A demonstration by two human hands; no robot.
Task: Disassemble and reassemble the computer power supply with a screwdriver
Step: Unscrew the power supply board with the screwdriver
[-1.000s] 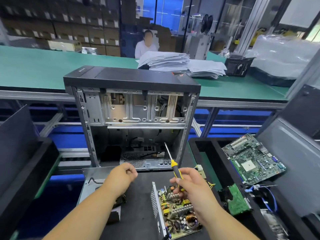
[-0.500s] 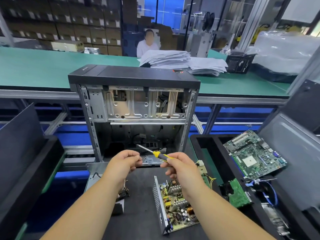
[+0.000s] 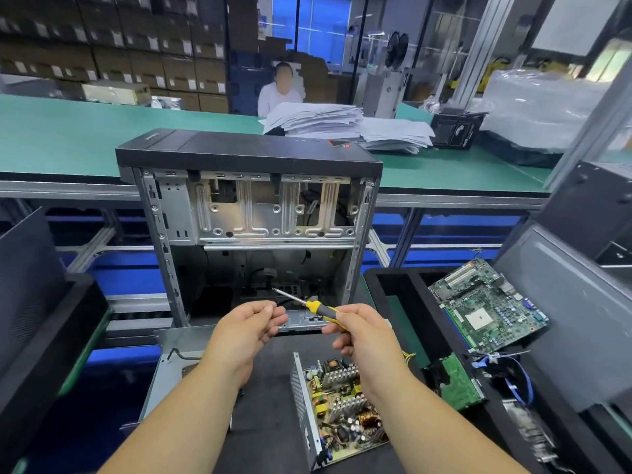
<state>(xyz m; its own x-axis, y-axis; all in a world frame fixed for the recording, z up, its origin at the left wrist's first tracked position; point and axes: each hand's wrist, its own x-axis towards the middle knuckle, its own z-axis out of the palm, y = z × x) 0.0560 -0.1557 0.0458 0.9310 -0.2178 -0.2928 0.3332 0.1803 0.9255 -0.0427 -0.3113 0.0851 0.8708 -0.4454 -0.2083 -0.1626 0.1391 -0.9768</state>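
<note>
The opened power supply [image 3: 337,410] lies on the black mat in front of me, its circuit board with coils and capacitors exposed and a perforated metal wall on its left. My right hand [image 3: 364,331] holds a yellow-and-black screwdriver [image 3: 316,306] above it, shaft pointing up and to the left. My left hand [image 3: 248,328] is raised beside the shaft, fingertips curled together just below it; whether they pinch something small I cannot tell. A grey metal cover [image 3: 167,367] lies flat under my left forearm.
An open computer case [image 3: 249,213] stands upright just behind my hands. A black tray [image 3: 393,289] on the right holds a green motherboard [image 3: 487,304], a smaller green card [image 3: 460,383] and blue cables. Black panels lean at the left and right. A person sits beyond the green bench.
Both hands have risen from the power supply. The screwdriver swung from upright to pointing left, and my left hand came up close to its shaft.
</note>
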